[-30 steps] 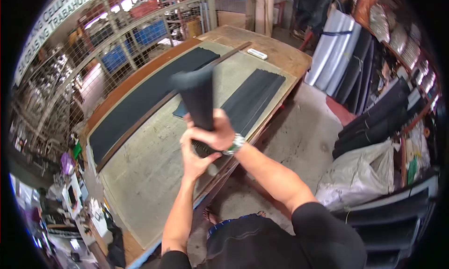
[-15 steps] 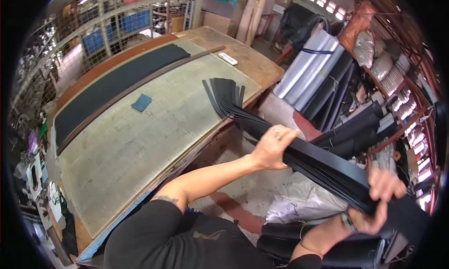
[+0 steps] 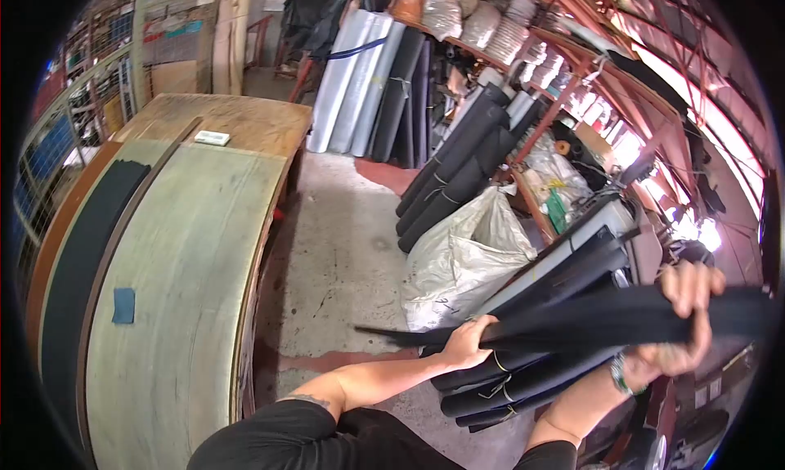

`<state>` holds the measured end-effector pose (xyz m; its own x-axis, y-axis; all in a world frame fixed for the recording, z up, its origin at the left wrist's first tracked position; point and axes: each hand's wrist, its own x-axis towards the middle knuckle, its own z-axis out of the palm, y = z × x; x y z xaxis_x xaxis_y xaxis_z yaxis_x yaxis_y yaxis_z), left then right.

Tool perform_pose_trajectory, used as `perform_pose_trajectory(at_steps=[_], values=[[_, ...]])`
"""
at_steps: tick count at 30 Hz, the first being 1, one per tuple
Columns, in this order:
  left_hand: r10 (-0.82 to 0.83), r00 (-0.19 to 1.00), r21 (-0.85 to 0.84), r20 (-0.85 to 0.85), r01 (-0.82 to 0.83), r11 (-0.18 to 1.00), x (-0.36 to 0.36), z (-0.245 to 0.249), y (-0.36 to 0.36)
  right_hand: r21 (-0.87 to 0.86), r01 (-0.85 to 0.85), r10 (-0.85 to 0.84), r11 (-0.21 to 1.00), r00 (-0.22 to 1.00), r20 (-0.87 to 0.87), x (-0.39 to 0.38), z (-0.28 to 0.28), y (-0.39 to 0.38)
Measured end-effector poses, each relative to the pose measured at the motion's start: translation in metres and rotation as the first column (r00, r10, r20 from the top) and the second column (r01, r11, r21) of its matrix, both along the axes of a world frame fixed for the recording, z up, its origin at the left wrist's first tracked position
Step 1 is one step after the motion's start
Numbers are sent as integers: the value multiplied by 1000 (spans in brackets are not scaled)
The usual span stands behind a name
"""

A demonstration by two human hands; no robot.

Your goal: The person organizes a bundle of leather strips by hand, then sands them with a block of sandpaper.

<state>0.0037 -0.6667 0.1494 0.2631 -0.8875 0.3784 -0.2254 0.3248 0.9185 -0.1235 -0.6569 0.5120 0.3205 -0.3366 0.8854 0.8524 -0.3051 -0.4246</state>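
A long bundle of black strips [image 3: 580, 319] stretches nearly level across the right side of the head view, smeared a little by motion. My left hand [image 3: 468, 345] is closed around it near its left end, where thin strip ends trail out past the fingers. Farther along to the right, my right hand [image 3: 687, 319] grips the same bundle, its fingers wrapped over the top and thumb side below. The bundle's far right end runs into the dark edge of the view.
A work table [image 3: 176, 257] on the left bears a dark cloth strip [image 3: 90, 257], a wooden bar [image 3: 123, 225], a small blue piece [image 3: 123, 305] and a white object [image 3: 213, 138]. A white sack [image 3: 466, 253] and tied black rolls [image 3: 454, 176] stand on the right. Concrete floor [image 3: 335, 249] lies between.
The view has turned right, away from the table. Both hands have carried the bundle off the table's edge and over the rolls and sack; it now lies more level.
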Motion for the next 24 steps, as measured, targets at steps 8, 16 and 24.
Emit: perform_pose_trajectory(at_steps=[8, 16, 24], values=[[-229, 895, -178, -383, 172, 969, 11, 22, 9, 296, 103, 21, 950, 921, -389, 77, -101, -77], [-538, 643, -97, -545, 589, 802, 70, 29, 27, 418, -56, 305, 907, 772, -557, 87, -165, -57], [-382, 834, 96, -398, 452, 887, 82, 24, 82, 369, -135, 369, 920, 621, -692, 108, -166, -1]])
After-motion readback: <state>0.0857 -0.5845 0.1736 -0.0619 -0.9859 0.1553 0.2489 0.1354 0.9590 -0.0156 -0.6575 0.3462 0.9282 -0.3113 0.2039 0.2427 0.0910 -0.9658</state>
